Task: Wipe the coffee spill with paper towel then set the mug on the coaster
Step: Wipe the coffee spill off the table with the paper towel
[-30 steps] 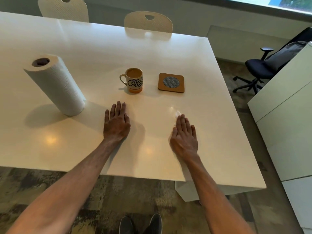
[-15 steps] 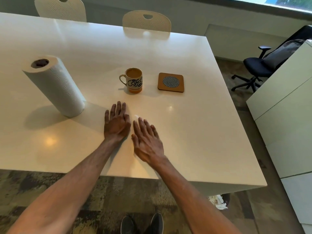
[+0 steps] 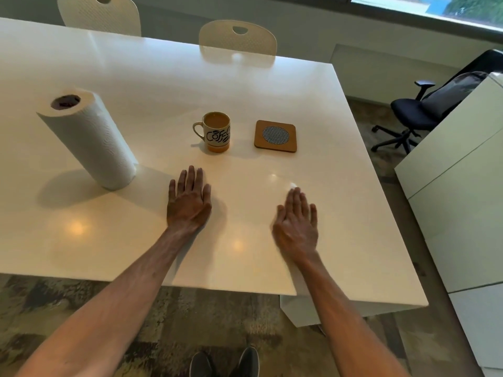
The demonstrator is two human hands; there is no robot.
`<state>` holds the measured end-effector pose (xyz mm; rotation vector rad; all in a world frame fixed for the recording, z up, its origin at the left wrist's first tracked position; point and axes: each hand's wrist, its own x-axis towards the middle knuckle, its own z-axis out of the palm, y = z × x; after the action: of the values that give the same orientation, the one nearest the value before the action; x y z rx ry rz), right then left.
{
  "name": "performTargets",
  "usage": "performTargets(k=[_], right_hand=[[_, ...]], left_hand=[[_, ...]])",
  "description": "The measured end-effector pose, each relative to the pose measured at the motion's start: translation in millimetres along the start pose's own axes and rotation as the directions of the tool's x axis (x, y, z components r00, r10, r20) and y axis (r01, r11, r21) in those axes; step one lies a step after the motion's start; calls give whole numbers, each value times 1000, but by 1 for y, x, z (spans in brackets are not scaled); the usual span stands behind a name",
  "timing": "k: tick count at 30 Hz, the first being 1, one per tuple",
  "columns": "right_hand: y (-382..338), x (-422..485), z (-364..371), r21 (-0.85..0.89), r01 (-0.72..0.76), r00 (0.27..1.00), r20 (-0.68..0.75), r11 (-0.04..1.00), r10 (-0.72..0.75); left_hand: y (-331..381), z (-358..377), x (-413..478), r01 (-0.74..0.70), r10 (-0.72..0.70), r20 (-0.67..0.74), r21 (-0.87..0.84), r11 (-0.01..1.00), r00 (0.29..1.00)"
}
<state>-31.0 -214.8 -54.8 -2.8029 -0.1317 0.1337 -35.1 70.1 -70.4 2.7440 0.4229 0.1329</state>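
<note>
A cream mug [image 3: 217,131] with black lettering and an orange base stands full of coffee at the middle of the white table [image 3: 109,240]. To its right lies a square cork coaster [image 3: 275,136], apart from the mug. My left hand [image 3: 189,201] rests flat on the table in front of the mug. My right hand [image 3: 296,223] lies flat with straight fingers, and a small white bit of paper towel [image 3: 293,184] shows at its fingertips. I cannot make out a coffee spill on the table.
A paper towel roll [image 3: 89,137] stands at the left of the table. Two cream chairs [image 3: 238,36] sit at the far edge. A black office chair [image 3: 416,115] and white cabinets [image 3: 462,186] are to the right. My shoes [image 3: 224,363] show below.
My right hand swept left beside the left hand, then back right across the table with the white bit under its fingers. The left hand, mug and coaster stayed put.
</note>
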Motion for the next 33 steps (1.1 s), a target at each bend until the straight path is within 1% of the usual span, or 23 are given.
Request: performTargets(k=[2,5,8,10,13,16,20,23,27,30,33], right_hand=[[13,19,-10,4,-63,998,-4,998,63],[14,50,-18,15,-126,992,-1,992,126],[-2,80,-19,13,-144,990,12,990,143],[-17,96,-18,15,-122,992,33,992,122],[-44,113,-11,31,-44,996,79,999,41],[-79,114,2,38,77,987,136,996,-82],[-125,88,27,39,284,939,189,958,-286],[-130,67,38,40,355,913,200,934,-355],[-120,67,32,1,340,924,188,941,-334],[-102,74,23,-1,251,958,141,968,-248],[-64,86,9,1,129,989,72,992,-129]], left_hand=[[0,2,1,5,-5,-6,-8,1000,1000],[1,3,3,11,-11,-9,-5,1000,1000],[2,3,7,18,-18,-12,3,1000,1000],[3,3,8,20,-20,-10,-1,1000,1000],[4,1,9,19,-19,-13,-7,1000,1000],[5,-1,9,12,-12,-12,-26,1000,1000],[5,-1,9,5,-6,-15,-47,999,1000],[3,0,9,-6,5,-20,-44,999,1000],[1,1,8,-12,11,-19,-45,999,1000],[1,-1,8,-9,8,-15,-48,999,1000],[2,-2,6,-4,4,-14,-42,999,1000]])
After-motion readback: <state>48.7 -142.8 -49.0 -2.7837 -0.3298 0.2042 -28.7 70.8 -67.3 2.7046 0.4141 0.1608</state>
